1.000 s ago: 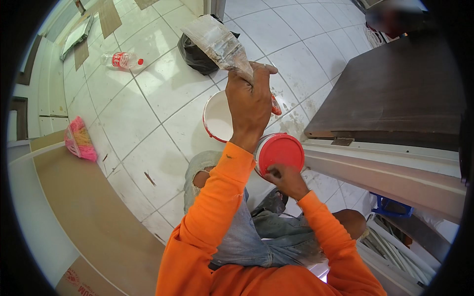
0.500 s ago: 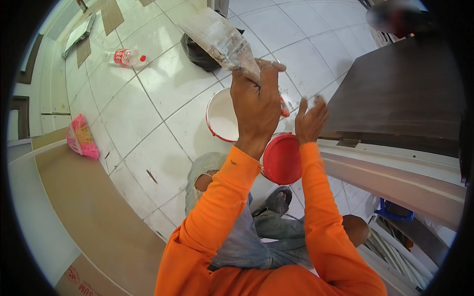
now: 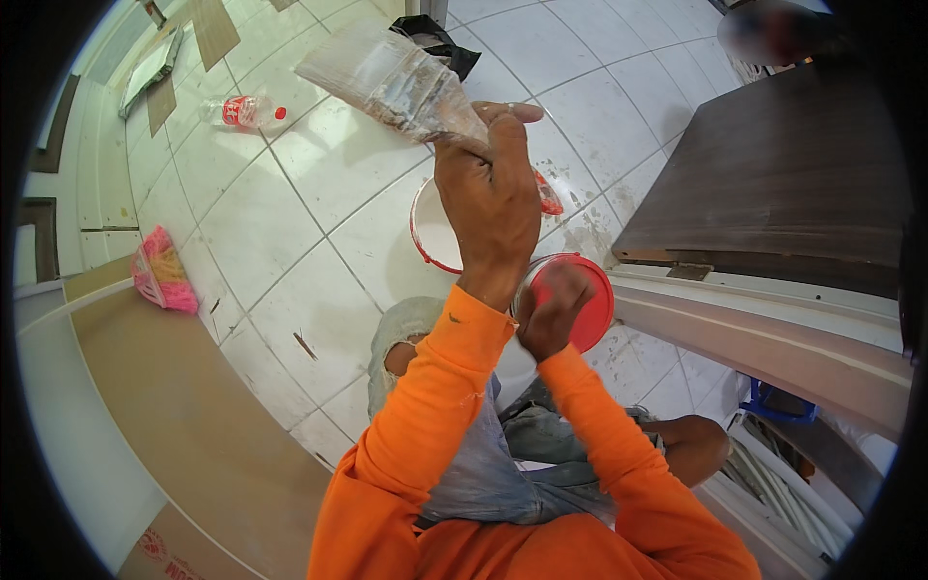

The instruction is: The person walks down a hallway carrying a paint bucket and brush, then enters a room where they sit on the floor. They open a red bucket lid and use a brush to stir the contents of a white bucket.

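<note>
My left hand (image 3: 491, 208) is closed around the narrow end of a broad, flat, whitish blade-like tool (image 3: 391, 82), raised in front of me. The tool widens away from the hand and carries grey-white smears; its exact kind is unclear. Below and to the right, my right hand (image 3: 553, 314) appears over the red lid (image 3: 596, 290) of a bucket, its fingers bent and blurred by motion. Whether it touches the lid or holds anything cannot be made out. Behind my left wrist stands an open white bucket (image 3: 432, 227) with a red rim, partly hidden.
On the tiled floor (image 3: 280, 280) lie a plastic bottle (image 3: 242, 112), a black bag (image 3: 440, 43) and a pink bag (image 3: 162, 271). A dark wooden panel (image 3: 773, 184) stands at the right, a brown board (image 3: 184, 416) at the left. A blurred dark shape (image 3: 773, 34) shows at the far right.
The blade-like tool has swung left with my left hand, showing more of the black bag. My right hand has come left and nearer, over the red lid, its outstretched fingers now bent.
</note>
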Available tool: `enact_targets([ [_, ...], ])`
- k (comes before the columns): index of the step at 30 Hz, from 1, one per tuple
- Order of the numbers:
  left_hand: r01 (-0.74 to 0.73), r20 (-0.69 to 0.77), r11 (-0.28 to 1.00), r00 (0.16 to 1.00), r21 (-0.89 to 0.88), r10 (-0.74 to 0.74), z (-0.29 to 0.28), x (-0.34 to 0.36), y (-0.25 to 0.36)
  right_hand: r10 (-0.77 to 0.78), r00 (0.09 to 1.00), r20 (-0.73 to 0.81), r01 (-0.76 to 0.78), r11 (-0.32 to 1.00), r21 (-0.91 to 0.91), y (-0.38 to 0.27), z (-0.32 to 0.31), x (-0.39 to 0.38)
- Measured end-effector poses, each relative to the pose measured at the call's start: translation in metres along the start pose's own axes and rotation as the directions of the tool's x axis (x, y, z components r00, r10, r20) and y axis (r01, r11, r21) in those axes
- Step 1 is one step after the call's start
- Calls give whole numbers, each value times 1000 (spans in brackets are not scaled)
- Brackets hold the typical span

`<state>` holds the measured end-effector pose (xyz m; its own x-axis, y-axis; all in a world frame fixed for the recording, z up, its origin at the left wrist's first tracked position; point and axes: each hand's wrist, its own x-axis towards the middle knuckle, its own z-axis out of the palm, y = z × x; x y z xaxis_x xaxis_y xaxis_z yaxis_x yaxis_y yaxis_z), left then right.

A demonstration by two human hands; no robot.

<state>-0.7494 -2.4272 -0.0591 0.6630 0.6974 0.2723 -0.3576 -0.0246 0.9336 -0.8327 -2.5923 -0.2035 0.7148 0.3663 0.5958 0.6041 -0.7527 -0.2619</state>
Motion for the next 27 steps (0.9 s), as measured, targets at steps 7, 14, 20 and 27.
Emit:
enact_targets([
  [7,97,-33,993,995,-73,-99,2,0,15,4,999,-32,-1,998,70,33,-8,-16],
  [14,93,-14,995,996,-30,-93,-2,0,19,237,952,-194,-280,930,-239,92,-28,-61],
  [20,132,-26,991,991,9,-132,-12,-2,20,356,863,-359,-419,900,-116,102,-25,40],
  [27,80,-12,997,997,8,-80,-7,0,16,384,923,-10,-364,865,-347,122,35,57],
])
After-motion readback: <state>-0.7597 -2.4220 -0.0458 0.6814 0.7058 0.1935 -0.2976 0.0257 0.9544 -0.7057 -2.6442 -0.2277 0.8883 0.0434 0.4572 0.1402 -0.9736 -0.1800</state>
